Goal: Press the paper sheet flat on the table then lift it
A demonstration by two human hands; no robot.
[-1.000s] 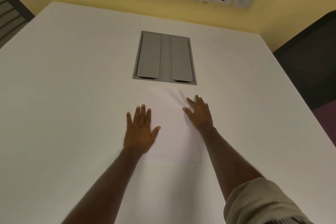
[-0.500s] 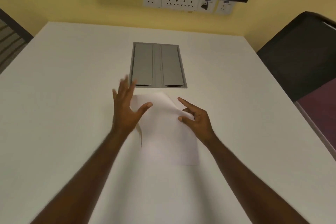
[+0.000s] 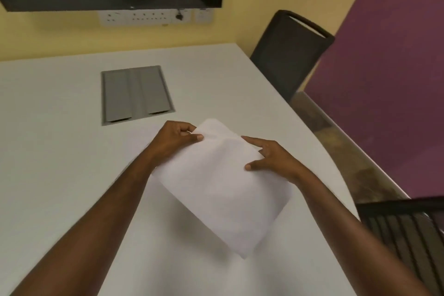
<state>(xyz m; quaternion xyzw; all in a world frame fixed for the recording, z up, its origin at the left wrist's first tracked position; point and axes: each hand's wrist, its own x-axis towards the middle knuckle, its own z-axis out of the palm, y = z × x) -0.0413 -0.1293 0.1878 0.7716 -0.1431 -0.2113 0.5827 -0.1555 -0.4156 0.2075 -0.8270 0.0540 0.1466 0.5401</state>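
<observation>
White paper sheet (image 3: 223, 187) lifted off the table (image 3: 60, 163), held between both hands. Left hand (image 3: 173, 138) pinches its far-left edge; right hand (image 3: 271, 158) grips the right edge, index finger extended. Long axis runs diagonally, far-left to near-right; near corner points down toward the person.

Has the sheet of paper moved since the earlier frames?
Yes. The paper has been lifted off the table by both hands, turned, and now sits right of the grey hatch.
</observation>
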